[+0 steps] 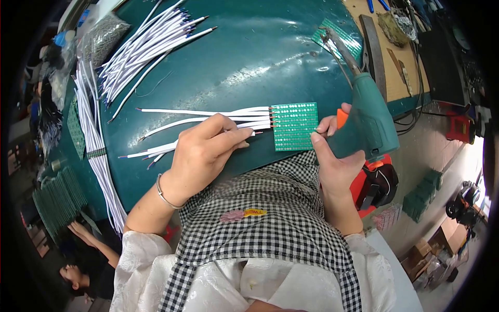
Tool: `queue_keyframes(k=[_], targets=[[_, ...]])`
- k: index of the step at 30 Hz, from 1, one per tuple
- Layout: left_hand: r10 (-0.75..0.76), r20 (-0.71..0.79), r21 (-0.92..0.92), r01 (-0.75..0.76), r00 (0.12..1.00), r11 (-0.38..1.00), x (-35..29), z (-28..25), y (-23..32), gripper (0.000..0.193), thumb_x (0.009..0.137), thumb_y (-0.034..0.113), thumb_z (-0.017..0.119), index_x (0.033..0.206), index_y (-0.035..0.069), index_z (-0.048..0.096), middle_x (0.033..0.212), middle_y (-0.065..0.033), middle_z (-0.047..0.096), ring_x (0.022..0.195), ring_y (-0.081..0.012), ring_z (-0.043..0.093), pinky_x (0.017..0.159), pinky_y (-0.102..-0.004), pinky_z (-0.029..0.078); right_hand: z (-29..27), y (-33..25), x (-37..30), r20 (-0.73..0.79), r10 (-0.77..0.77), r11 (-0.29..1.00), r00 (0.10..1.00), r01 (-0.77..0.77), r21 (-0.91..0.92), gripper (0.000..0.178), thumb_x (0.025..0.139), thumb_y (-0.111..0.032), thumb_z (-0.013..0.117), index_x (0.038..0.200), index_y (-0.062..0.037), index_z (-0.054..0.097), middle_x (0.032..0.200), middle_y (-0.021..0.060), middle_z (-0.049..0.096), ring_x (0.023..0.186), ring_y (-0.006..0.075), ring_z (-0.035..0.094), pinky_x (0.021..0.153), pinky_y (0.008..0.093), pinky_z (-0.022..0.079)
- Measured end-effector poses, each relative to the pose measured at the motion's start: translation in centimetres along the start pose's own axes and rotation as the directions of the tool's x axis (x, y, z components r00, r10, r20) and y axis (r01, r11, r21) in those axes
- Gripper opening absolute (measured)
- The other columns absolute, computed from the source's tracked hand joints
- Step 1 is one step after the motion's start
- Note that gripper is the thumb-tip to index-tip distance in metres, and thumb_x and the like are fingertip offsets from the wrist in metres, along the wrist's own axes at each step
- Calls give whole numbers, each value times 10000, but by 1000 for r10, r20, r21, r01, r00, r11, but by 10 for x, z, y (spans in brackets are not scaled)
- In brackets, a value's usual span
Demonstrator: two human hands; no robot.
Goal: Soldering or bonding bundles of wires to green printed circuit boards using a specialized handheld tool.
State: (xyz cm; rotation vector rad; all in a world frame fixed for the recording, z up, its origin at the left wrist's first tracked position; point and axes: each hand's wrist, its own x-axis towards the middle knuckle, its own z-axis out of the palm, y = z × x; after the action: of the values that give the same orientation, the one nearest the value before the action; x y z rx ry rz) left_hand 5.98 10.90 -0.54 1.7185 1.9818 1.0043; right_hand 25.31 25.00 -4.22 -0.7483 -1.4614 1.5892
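left fingers (239,136) pinch a white wire (254,133), right fingers (323,148) grip a teal gun (375,112) partly hiding green board (353,46).

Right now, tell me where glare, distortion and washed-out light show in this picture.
Head view, upper middle: white glare streaks across the green tabletop; head view, centre: the circuit board is readable, its rows of pads distinct; head view, rim: rounded black border, with a co-worker at lower left appearing tipped; head view, far right: a bright patch looks washed out.

Desk (249,62), far L: clr. plastic bag (106,37), grayish
Desk, far R: dk. bar (373,57)
Floor, R: cardbd. boxes (420,254)
Lower L: co-worker (99,266), blk. top
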Motion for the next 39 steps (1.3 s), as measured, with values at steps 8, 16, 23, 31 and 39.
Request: queue_keyframes(k=[8, 16, 23, 31, 39], targets=[[113, -87, 131, -101, 990, 986, -1, 15, -2, 297, 692, -41, 719, 961, 77, 753, 768, -40, 629, 645, -185, 632, 524, -295, 497, -2, 0, -2, 13, -18, 1000, 1000, 18, -9, 677, 732, 200, 657, 1349, 30, 435, 937, 63, 512, 891, 156, 552, 808, 285, 473], [153, -96, 147, -138, 984, 980, 0, 23, -2, 254, 702, 20, 673, 940, 64, 749, 758, -29, 598, 639, -182, 609, 524, -309, 488, -1, -1, -4, 13, -18, 1000, 1000, 18, 14, 671, 725, 200, 655, 1338, 30, 446, 936, 68, 512, 880, 158, 548, 811, 290, 472], [210, -101, 203, -187, 972, 961, 2, 26, -4, 276, 699, 11, 672, 967, 48, 728, 760, -38, 601, 638, -185, 609, 521, -306, 489, 3, -5, -2, -30, 34, 998, 999, -32, 51, 668, 724, 193, 653, 1336, 17, 452, 939, 74, 513, 872, 160, 551, 748, 279, 495], [204, -217, 92, -188, 955, 978, -1, 35, -12, 249, 709, 1, 678, 954, 36, 709, 764, -51, 630, 610, -194, 618, 487, -309, 480, 1, -6, 0, -34, 102, 988, 994, -97, 120, 687, 708, 173, 671, 1332, -17, 456, 946, 75, 503, 890, 173, 555, 700, 249, 500], [302, -173, 327, -235, 937, 915, 8, 28, -3, 261, 686, -31, 729, 938, 36, 723, 743, -52, 625, 606, -186, 615, 512, -295, 481, -1, -6, 2, -6, 138, 971, 990, -134, 201, 650, 755, 178, 684, 1339, 32, 441, 936, 56, 522, 903, 157, 559, 808, 284, 495]])
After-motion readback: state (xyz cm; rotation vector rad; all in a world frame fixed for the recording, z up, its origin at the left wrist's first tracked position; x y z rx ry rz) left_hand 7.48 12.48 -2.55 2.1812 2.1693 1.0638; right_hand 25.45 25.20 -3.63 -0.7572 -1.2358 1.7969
